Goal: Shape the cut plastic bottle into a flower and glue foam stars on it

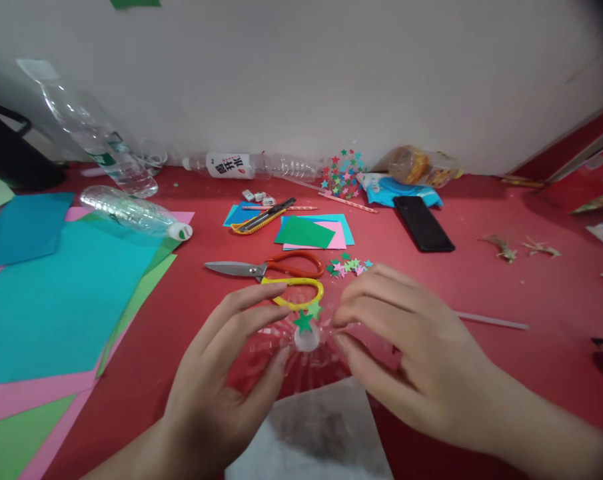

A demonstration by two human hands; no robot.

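Observation:
Between my hands is a cut clear plastic bottle piece [307,339], its whitish round neck in the middle and thin strips fanning outward. A dark green paper star [304,321] and a light green star [314,309] sit by the neck. My left hand [226,360] curves around the left side, thumb and fingers apart. On the right, my right hand [406,340] has thumb and forefinger tips close together at the strips; a see-through strip seems to be between them. Orange-and-yellow handled scissors [266,270] lie just beyond, beside a small pile of paper stars [348,267].
Coloured paper sheets [66,293] cover the left side, with a plastic bottle [131,212] on them. A yellow cutter [264,217], cut paper pieces [308,232] and a black phone [424,223] lie farther back. Bottles [228,165] line the wall. White paper [326,433] lies in front.

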